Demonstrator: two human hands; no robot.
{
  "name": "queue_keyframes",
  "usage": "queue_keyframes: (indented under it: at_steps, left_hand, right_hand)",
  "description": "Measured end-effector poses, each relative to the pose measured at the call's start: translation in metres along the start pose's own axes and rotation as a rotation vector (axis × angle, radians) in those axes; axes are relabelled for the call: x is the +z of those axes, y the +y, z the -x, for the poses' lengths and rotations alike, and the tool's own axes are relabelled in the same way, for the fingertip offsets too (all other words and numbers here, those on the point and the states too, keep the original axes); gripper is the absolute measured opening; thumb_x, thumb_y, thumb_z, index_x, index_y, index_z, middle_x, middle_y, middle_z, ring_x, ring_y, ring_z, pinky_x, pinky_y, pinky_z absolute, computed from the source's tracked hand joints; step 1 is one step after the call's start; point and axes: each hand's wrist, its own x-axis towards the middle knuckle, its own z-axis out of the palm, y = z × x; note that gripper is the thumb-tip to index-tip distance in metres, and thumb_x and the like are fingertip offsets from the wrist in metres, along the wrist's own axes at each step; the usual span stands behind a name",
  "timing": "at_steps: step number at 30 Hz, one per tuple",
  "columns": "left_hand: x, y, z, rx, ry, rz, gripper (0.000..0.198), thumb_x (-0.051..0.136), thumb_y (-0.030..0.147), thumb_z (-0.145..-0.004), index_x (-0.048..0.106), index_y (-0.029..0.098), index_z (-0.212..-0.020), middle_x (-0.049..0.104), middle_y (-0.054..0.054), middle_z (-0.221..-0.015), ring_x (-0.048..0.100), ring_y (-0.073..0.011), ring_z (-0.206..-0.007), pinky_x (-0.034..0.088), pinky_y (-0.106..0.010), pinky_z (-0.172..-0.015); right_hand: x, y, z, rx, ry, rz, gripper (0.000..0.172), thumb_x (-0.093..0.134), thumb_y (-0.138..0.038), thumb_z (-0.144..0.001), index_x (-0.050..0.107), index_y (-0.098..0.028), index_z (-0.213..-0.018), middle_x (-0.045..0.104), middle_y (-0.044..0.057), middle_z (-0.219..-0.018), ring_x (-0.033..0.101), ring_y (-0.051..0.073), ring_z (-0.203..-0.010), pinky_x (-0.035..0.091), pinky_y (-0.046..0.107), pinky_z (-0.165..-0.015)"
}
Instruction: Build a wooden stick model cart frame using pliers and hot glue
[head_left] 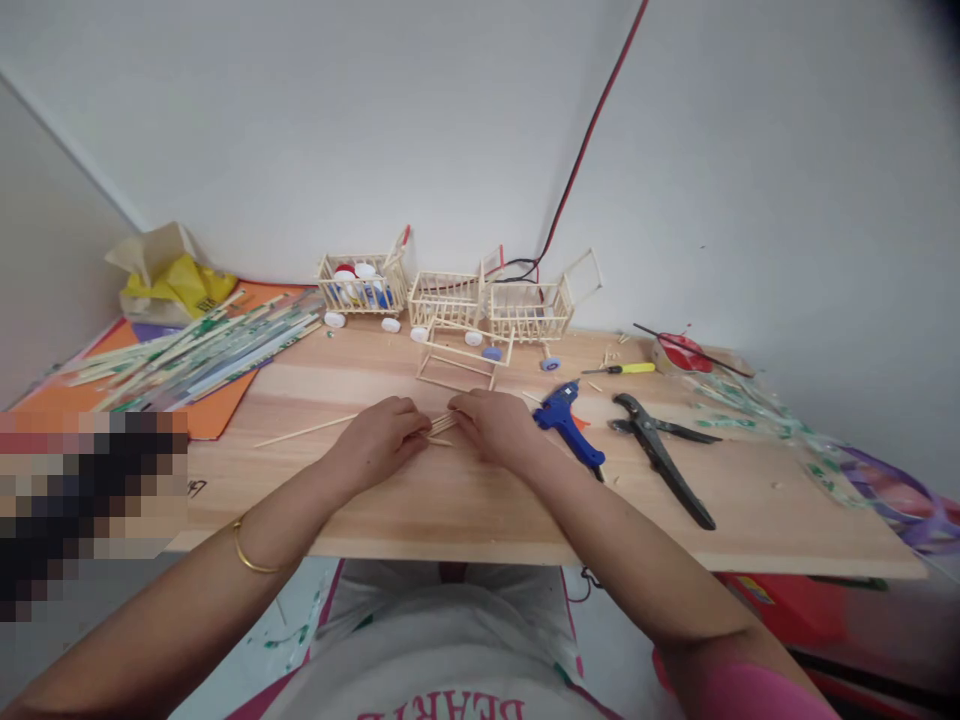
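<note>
My left hand (pixel 382 438) and my right hand (pixel 493 425) rest close together on the table, fingers bent and closed. Between them they pinch the two ends of a small bundle of thin wooden sticks (pixel 442 424). A longer wooden stick (pixel 304 430) lies left of my left hand, partly hidden under it. Just beyond my fingers stands an open frame of glued sticks (pixel 459 380). A blue glue gun (pixel 568 420) lies right of my right hand, and farther right are black-handled cutters (pixel 660 450).
Three small stick carts, a left one (pixel 360 290), a middle one (pixel 448 297) and a right one (pixel 531 310), stand by the wall. Packaged sticks (pixel 210 350) cover an orange sheet (pixel 225 405) at left. A yellow-handled screwdriver (pixel 634 368) and plastic wrapping (pixel 795 430) lie at right.
</note>
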Motion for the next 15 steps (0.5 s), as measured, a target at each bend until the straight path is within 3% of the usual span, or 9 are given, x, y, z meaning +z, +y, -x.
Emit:
queue_keyframes:
  at_steps: [6, 15]
  left_hand:
    - [-0.001, 0.000, -0.002, -0.010, -0.022, 0.009, 0.018, 0.049, 0.026, -0.087, 0.064, 0.017, -0.090, 0.059, -0.006, -0.084, 0.052, -0.0194, -0.085, 0.041, -0.030, -0.074]
    - [-0.003, 0.001, -0.003, -0.033, -0.047, -0.012, 0.018, 0.048, 0.024, -0.088, 0.063, 0.016, -0.094, 0.059, -0.006, -0.085, 0.052, -0.0188, -0.084, 0.042, -0.030, -0.075]
  right_hand:
    - [0.003, 0.000, -0.006, -0.002, 0.011, 0.006, 0.028, 0.039, -0.029, -0.094, 0.065, -0.020, -0.100, 0.066, 0.007, -0.096, 0.061, 0.018, -0.089, 0.039, 0.024, -0.070]
    - [0.013, 0.008, -0.005, -0.040, 0.076, -0.089, 0.023, 0.043, -0.027, -0.092, 0.063, -0.018, -0.097, 0.065, 0.006, -0.095, 0.059, 0.015, -0.088, 0.038, 0.023, -0.074]
